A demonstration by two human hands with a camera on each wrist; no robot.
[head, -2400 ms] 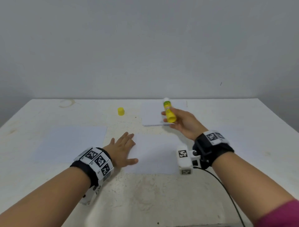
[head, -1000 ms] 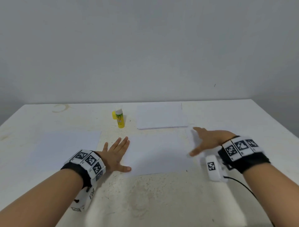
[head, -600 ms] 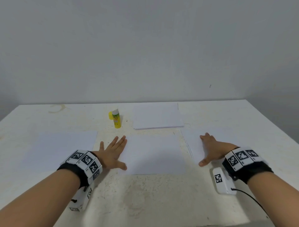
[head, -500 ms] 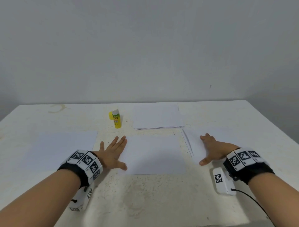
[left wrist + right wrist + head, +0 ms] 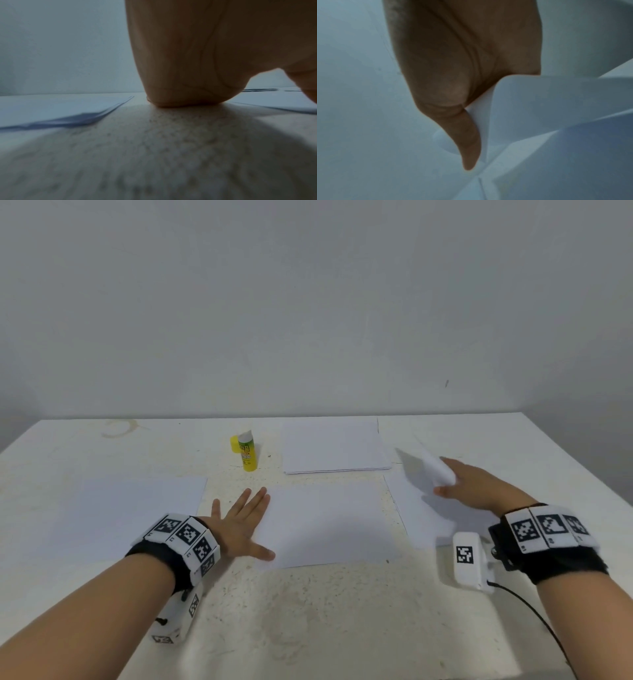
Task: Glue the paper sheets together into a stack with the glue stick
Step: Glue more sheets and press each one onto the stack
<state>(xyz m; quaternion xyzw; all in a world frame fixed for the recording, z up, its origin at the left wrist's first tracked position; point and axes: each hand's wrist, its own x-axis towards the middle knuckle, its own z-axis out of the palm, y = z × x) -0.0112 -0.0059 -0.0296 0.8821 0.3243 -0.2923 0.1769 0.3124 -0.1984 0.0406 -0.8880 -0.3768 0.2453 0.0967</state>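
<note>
A white sheet (image 5: pixel 329 522) lies flat in the middle of the table, and my left hand (image 5: pixel 245 523) rests flat on its left edge with straight, spread fingers. My right hand (image 5: pixel 469 486) pinches the top sheet (image 5: pixel 433 465) of the right pile (image 5: pixel 419 518) and lifts its near edge, so the paper curls upward. In the right wrist view the thumb (image 5: pixel 468 142) presses on the bent sheet (image 5: pixel 547 102). The yellow glue stick (image 5: pixel 247 451) stands upright and uncapped at the back, with its yellow cap (image 5: pixel 234 445) just behind it.
A neat stack of white sheets (image 5: pixel 334 446) lies at the back centre. Another sheet (image 5: pixel 130 515) lies at the left, also seen in the left wrist view as a thin pile (image 5: pixel 60 108). The table (image 5: pixel 308 611) is white and scuffed, and a plain wall rises behind it.
My right hand set the glue stick upright at the back, moved to the right pile, and now lifts its top sheet. The left hand stays on the middle sheet.
</note>
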